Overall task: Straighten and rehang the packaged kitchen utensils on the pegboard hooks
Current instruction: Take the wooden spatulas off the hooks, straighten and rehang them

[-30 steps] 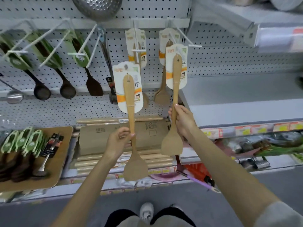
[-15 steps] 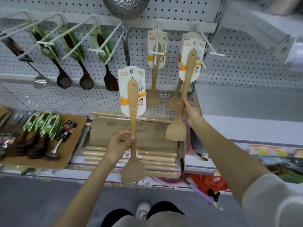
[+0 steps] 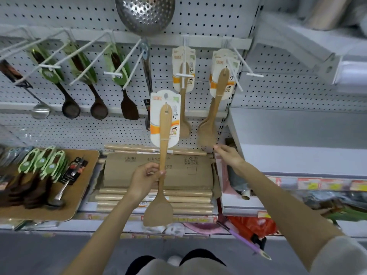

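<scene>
My left hand (image 3: 146,178) grips the handle of a wooden spatula (image 3: 161,171) with a white and orange card, held upright in front of the pegboard (image 3: 198,14). A second carded wooden spatula (image 3: 215,108) hangs on the right white hook (image 3: 237,76), in front of other cards. My right hand (image 3: 230,156) is just below its blade, fingers apart, holding nothing. Another carded spatula (image 3: 183,92) hangs on the middle hook.
Dark ladles and turners in green sleeves (image 3: 83,68) hang on hooks at the left. A steel skimmer (image 3: 145,12) hangs above. Below lie rolling pins and cardboard (image 3: 158,169), and a wooden tray (image 3: 79,187) with packaged utensils. A grey shelf (image 3: 297,135) juts out at the right.
The spatula that my right hand held now hangs on the right hook, and that hand has let go and dropped below its blade. My left hand still holds its spatula.
</scene>
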{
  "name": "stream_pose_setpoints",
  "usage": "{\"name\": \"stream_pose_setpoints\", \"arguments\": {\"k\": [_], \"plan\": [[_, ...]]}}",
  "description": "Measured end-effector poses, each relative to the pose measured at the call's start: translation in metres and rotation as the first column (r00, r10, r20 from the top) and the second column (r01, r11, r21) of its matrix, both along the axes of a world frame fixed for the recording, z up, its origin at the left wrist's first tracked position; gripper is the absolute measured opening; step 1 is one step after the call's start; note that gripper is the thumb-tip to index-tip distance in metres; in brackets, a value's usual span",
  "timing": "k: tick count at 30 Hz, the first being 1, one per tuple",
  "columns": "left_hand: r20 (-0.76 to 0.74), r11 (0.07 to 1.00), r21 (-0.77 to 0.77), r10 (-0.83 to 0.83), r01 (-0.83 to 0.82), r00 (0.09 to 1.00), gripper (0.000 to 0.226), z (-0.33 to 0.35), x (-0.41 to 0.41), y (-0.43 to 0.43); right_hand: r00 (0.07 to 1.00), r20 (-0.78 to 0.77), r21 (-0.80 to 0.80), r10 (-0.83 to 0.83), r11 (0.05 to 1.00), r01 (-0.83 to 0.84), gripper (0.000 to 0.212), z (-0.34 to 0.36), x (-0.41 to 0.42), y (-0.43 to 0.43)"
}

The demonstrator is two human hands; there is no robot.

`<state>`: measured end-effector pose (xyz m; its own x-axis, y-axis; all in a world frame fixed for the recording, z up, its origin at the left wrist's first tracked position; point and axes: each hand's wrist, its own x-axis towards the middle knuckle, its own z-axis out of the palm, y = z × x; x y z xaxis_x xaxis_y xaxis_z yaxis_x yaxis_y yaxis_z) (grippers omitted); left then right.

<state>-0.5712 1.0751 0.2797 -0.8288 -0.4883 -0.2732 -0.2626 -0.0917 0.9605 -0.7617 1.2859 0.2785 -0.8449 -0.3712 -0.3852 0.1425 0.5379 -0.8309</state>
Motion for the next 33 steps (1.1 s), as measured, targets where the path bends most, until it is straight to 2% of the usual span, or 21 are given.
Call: {"name": "stream_pose_setpoints", "arguments": {"k": [6, 10, 13, 17, 21, 29, 33], "plan": [[-0.019, 0.992, -0.051, -0.121, 0.12, 0.993, 0.005, -0.001, -0.008, 0.004, 0.984, -0.116, -0.212, 0.136, 0.964, -0.158, 0.028, 0.037, 0.029, -0.017], [-0.033, 0.978, -0.08, -0.195, 0.191, 0.98, 0.001, -0.003, -0.008, 0.007, 0.967, -0.2, -0.333, 0.157, 0.917, -0.218, 0.027, 0.059, 0.059, -0.036], [-0.061, 0.968, -0.073, -0.244, 0.24, 0.968, 0.004, -0.003, -0.009, 0.009, 0.97, -0.219, -0.435, 0.107, 0.879, -0.195, 0.025, 0.065, 0.078, -0.05], [-0.101, 0.958, -0.051, -0.286, 0.282, 0.953, 0.012, 0.001, -0.01, 0.01, 0.984, -0.177, -0.555, -0.035, 0.829, -0.07, 0.025, 0.065, 0.093, -0.058], [-0.114, 0.957, -0.035, -0.292, 0.289, 0.95, 0.007, 0.003, -0.014, 0.01, 0.982, -0.162, -0.591, -0.094, 0.806, -0.021, 0.021, 0.067, 0.094, -0.063], [-0.127, 0.958, 0.025, -0.281, 0.286, 0.951, 0.006, 0.011, -0.021, 0.013, 0.97, -0.184, -0.564, -0.158, 0.825, 0.028, 0.017, 0.078, 0.086, -0.075], [-0.117, 0.96, 0.014, -0.277, 0.281, 0.954, 0.006, 0.011, -0.024, 0.014, 0.976, -0.143, -0.567, -0.166, 0.822, 0.057, 0.017, 0.079, 0.082, -0.077]]}}
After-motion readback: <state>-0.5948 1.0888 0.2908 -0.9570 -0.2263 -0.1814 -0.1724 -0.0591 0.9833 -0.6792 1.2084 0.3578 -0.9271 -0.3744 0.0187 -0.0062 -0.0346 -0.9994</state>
